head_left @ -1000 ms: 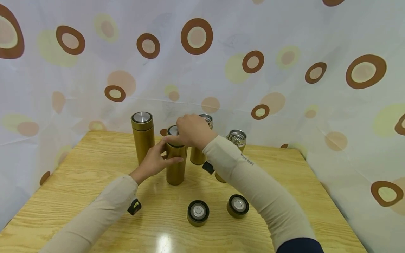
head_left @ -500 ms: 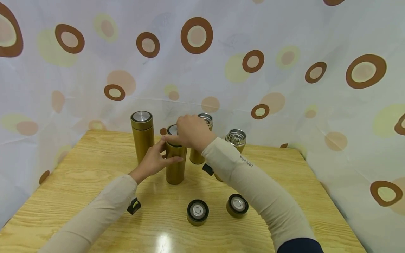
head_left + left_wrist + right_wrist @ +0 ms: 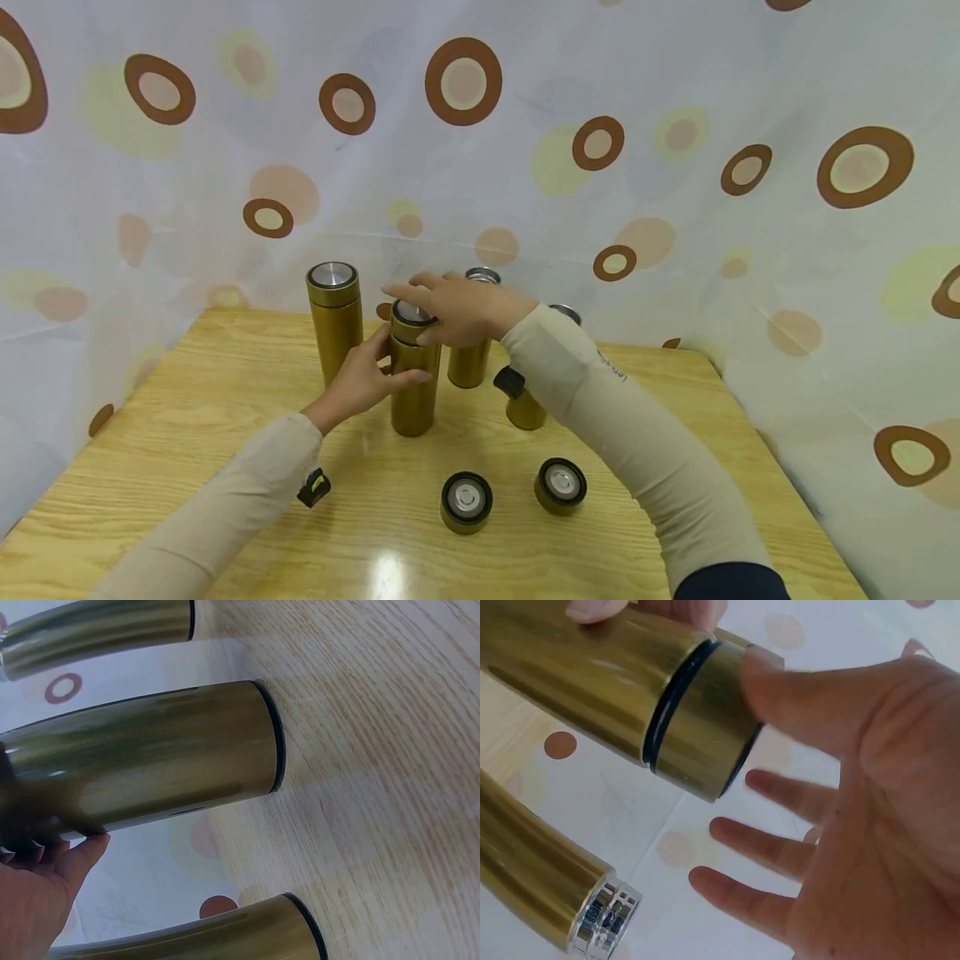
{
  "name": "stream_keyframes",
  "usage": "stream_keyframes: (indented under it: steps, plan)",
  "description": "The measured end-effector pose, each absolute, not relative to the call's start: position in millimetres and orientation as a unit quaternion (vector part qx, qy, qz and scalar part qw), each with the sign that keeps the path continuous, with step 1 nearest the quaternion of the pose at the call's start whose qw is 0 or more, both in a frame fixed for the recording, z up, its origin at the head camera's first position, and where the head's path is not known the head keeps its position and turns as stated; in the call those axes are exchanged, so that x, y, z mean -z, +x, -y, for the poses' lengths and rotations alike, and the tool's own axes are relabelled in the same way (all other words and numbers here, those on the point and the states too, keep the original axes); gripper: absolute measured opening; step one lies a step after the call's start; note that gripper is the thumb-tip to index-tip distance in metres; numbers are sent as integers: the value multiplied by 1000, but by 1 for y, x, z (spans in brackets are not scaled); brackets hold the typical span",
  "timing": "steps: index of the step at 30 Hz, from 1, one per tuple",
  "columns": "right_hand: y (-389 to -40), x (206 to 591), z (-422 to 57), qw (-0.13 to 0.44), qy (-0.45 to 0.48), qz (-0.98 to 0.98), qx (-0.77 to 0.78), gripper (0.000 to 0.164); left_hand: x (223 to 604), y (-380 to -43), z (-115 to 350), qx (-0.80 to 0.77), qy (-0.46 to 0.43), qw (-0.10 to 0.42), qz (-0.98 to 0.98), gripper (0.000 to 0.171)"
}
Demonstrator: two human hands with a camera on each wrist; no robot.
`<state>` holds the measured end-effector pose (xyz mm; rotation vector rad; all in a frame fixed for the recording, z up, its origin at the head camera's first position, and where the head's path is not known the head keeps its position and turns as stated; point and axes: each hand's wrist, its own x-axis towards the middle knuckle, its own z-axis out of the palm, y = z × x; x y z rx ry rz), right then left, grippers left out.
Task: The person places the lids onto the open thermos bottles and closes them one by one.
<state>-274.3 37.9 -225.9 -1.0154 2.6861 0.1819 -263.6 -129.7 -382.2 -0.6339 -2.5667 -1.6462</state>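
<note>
A gold thermos bottle (image 3: pixel 412 400) stands upright mid-table, its lid (image 3: pixel 701 712) seated on top with a dark ring showing between lid and body. My left hand (image 3: pixel 363 379) grips the bottle's upper body from the left, thumb across the front. Over the lid is my right hand (image 3: pixel 468 310), its fingers spread and mostly straight. In the right wrist view its thumb lies at the lid's side, while the other fingers stand apart from the lid. The left wrist view has the bottle's lower body (image 3: pixel 165 750) and its black base edge, right at the wooden table.
A lidded gold bottle (image 3: pixel 335 333) stands behind the left hand. Two lidless bottles, one at the back (image 3: pixel 468 367) and one at right (image 3: pixel 527 411), are partly hidden by the right arm. Two loose lids, left (image 3: pixel 466 502) and right (image 3: pixel 561 487), lie underside up in front.
The right hand's fingers have gone from curled round the lid to spread, and that hand has shifted slightly right. The left hand keeps its grip on the bottle.
</note>
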Motion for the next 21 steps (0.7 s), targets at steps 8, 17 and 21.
stream_keyframes:
  steps: [8,17,21]
  plan:
    - [-283,218,-39,152,-433,-888,-32,70,380,-263,131,526,-192,7,828,81]
    - [-286,222,-40,136,-435,-890,-20,68,383,-264,131,535,-198,-1,821,84]
    - [-284,220,-38,128,-424,-896,-36,65,382,-264,130,535,-201,2,820,83]
